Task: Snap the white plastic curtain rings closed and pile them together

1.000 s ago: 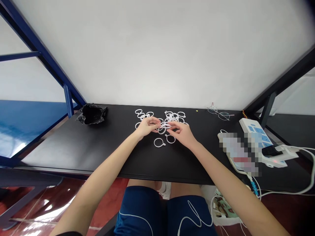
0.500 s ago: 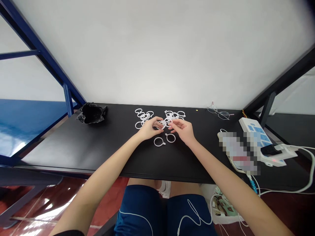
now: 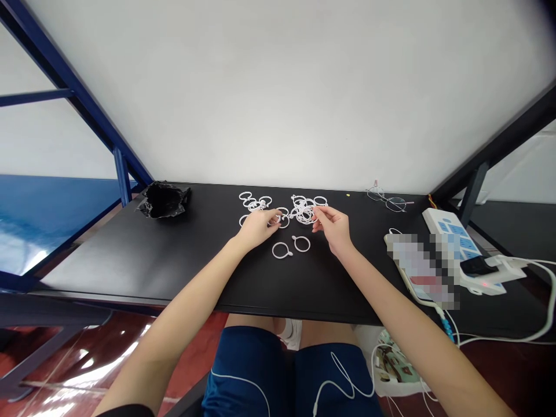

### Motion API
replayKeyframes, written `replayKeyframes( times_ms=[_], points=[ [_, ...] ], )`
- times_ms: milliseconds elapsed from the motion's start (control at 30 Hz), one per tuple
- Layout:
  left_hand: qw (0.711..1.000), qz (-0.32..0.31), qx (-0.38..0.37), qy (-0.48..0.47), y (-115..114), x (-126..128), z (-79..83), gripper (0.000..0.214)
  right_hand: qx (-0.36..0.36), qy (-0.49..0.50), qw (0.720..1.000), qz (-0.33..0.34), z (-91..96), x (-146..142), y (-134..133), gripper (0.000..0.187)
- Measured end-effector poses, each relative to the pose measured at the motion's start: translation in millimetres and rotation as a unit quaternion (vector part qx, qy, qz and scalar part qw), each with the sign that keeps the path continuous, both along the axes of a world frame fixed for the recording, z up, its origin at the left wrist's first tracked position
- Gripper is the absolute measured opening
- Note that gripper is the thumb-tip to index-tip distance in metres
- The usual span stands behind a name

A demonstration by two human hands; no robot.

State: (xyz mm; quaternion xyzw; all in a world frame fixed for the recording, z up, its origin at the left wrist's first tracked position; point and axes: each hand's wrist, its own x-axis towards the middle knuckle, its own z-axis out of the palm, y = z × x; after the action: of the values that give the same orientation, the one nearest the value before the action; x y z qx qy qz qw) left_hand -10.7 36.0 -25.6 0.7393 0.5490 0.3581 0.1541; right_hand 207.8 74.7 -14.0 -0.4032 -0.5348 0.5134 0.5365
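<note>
White curtain rings, each with a small eyelet, lie on the black tabletop. My left hand is closed at the fingertips on a ring between the two heaps. My right hand pinches a ring at the near right edge of the right heap; its fingers partly hide that ring. Behind my left hand is the left heap, partly covered by it. Two single rings lie apart nearer to me, a left one and a right one.
A crumpled black bag stands open at the far left. Eyeglasses lie at the back right. A phone and a white power strip with cables take up the right side. Blue metal bars frame the desk.
My hands have drawn apart: the left moved slightly left, the right moved right. More rings now show between them. The two single rings in front have stayed put.
</note>
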Motion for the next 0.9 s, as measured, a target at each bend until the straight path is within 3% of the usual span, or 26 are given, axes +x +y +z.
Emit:
replayKeyframes(
  times_ms=[200,300,400,500,667,800,900],
  points=[
    [0.996,0.001,0.049,0.070,-5,6,2.8,0.024,-0.026,-0.031,0.998,0.049,-1.7,0,-1,0.041],
    [0.998,0.011,0.059,0.026,-11,12,9.1,0.044,-0.015,-0.059,0.996,0.065,-4.6,-1,-3,0.042],
    [0.998,-0.047,0.026,-0.014,-19,23,12.8,0.063,0.008,-0.089,0.992,0.094,-8.3,-5,-8,0.040],
    [0.994,-0.106,-0.001,-0.027,-24,35,10.9,0.062,0.047,-0.128,0.983,0.123,-11.7,-9,-13,0.033],
    [0.993,-0.096,-0.027,-0.059,-22,42,4.3,0.050,0.118,-0.189,0.964,0.142,-9.1,-9,-19,0.023],
    [0.993,-0.087,-0.018,-0.072,-20,39,5.8,0.048,0.208,-0.233,0.946,0.084,1.1,-4,-24,0.025],
    [0.990,-0.117,0.001,-0.084,-21,38,8.1,0.043,0.286,-0.243,0.924,0.068,7.1,-3,-28,0.026]
  ],
)
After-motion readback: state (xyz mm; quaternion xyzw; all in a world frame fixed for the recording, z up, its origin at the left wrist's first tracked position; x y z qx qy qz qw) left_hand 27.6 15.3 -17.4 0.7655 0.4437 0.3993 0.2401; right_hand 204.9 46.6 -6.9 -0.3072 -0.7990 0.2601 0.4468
